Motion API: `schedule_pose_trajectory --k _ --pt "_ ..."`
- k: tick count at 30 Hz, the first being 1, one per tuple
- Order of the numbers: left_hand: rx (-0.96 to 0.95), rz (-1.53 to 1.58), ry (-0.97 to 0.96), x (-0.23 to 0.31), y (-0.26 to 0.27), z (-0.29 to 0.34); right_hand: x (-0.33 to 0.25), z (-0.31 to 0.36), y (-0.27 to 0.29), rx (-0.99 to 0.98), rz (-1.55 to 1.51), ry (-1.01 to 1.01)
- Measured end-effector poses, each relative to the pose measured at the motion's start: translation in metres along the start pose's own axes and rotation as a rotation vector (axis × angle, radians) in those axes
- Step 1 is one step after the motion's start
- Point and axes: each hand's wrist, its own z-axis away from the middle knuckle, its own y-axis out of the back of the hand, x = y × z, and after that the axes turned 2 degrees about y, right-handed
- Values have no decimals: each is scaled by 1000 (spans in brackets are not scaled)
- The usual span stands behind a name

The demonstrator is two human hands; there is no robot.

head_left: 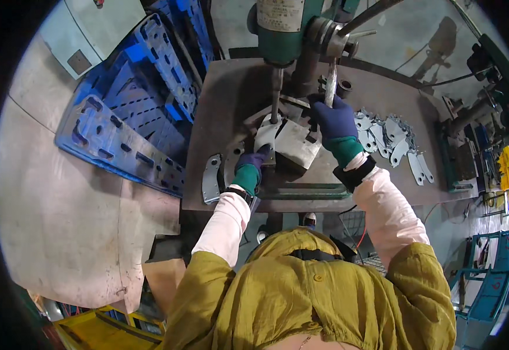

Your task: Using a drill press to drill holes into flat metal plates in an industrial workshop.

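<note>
A green drill press (279, 44) stands over the metal worktable (348, 76), its spindle (276, 96) reaching down to a flat grey metal plate (265, 134). My left hand (251, 165), in a purple glove with a green cuff, grips the near end of that plate. Beside the plate sits a pale metal block (297, 146). My right hand (336, 121), gloved the same way, is closed round the press's feed lever (331, 83). Whether the spindle's tip touches the plate, I cannot tell.
Similar plates (390, 135) lie heaped right of my right hand, with metal shavings behind them. Another curved plate (211, 179) rests at the table's left. Blue plastic pallets (123, 140) stand left of the table. Blue metal racks (495, 280) are at far right.
</note>
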Motion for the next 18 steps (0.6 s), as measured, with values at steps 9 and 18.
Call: schedule_pose_trajectory --k 9,18 --pt "71 -107 -31 -5 3 -12 -7 -7 -2 243 565 199" --pt "90 56 -10 16 -1 5 11 -28 2 428 697 446"
